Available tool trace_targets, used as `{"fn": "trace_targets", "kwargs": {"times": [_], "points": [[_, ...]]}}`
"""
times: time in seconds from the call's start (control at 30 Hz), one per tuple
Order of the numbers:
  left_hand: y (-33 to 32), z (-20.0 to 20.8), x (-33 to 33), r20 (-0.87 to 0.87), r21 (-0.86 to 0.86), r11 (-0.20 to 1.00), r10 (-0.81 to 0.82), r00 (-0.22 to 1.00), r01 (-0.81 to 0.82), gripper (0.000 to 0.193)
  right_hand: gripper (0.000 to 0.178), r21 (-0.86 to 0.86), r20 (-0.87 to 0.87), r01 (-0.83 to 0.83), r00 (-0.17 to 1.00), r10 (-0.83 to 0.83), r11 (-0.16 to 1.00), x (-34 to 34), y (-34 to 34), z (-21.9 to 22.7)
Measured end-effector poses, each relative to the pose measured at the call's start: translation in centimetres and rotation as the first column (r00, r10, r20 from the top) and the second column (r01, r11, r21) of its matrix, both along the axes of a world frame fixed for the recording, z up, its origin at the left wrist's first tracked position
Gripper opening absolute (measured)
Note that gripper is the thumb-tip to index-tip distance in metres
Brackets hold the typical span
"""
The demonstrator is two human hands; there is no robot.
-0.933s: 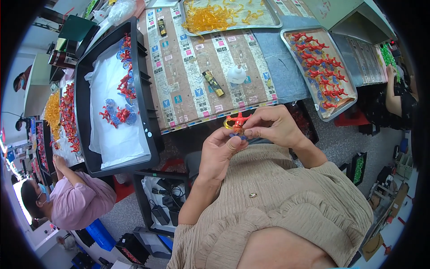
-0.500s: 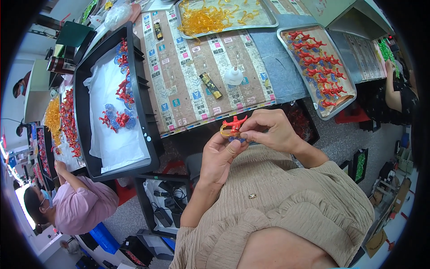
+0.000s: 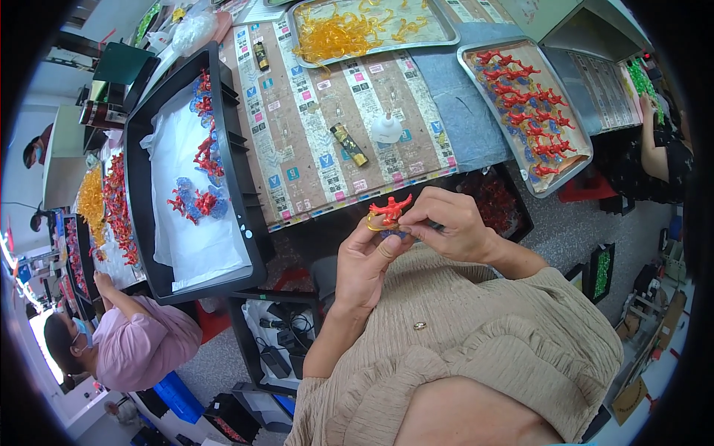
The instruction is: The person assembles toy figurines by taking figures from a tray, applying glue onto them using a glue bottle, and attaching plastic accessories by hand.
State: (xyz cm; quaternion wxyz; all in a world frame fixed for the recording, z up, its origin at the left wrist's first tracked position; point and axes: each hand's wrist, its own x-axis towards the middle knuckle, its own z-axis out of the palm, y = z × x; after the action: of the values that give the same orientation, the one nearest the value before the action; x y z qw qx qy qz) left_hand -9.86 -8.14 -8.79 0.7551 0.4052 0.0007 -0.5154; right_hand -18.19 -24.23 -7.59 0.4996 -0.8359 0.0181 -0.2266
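Observation:
Between my two hands, just off the table's near edge, is a small red toy figure (image 3: pixel 390 209) with its arms spread. A curved yellow translucent piece (image 3: pixel 374 222) loops round its left side, and a bit of blue shows at its base. My left hand (image 3: pixel 364 260) grips the figure from below between thumb and fingers. On the figure's right side, my right hand (image 3: pixel 446 221) pinches at it; its fingertips partly hide the spot where they touch. Whether the yellow piece is attached to the figure, I cannot tell.
A black tray (image 3: pixel 256 256) lined with white paper holds several red and blue figures at left. Metal trays hold yellow pieces (image 3: pixel 338 37) and rows of red figures (image 3: pixel 539 119). A white squeeze bottle (image 3: pixel 387 130) and dark tubes (image 3: pixel 349 144) lie on the table. Co-workers sit both sides.
Both hands stay at the figure with almost the same grip. The figure tilts slightly, and the whole view shifts a little.

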Motion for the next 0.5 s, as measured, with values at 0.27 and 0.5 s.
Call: {"fn": "trace_targets", "kwargs": {"times": [0.27,0.5], "points": [[-0.38,-0.43,-0.24,0.086,0.0,1.0,0.03,0.996,-0.03,0.03,0.016,-0.005,-0.001,0.049,0.999,-0.049,0.999,0.01,0.16,-0.52],[-0.65,-0.35,-0.24,0.274,0.021,0.998,0.055,0.96,-0.063,0.029,0.016,0.01,0.023,0.079,0.997,-0.079,0.997,0.26,0.66,-0.68]]}}
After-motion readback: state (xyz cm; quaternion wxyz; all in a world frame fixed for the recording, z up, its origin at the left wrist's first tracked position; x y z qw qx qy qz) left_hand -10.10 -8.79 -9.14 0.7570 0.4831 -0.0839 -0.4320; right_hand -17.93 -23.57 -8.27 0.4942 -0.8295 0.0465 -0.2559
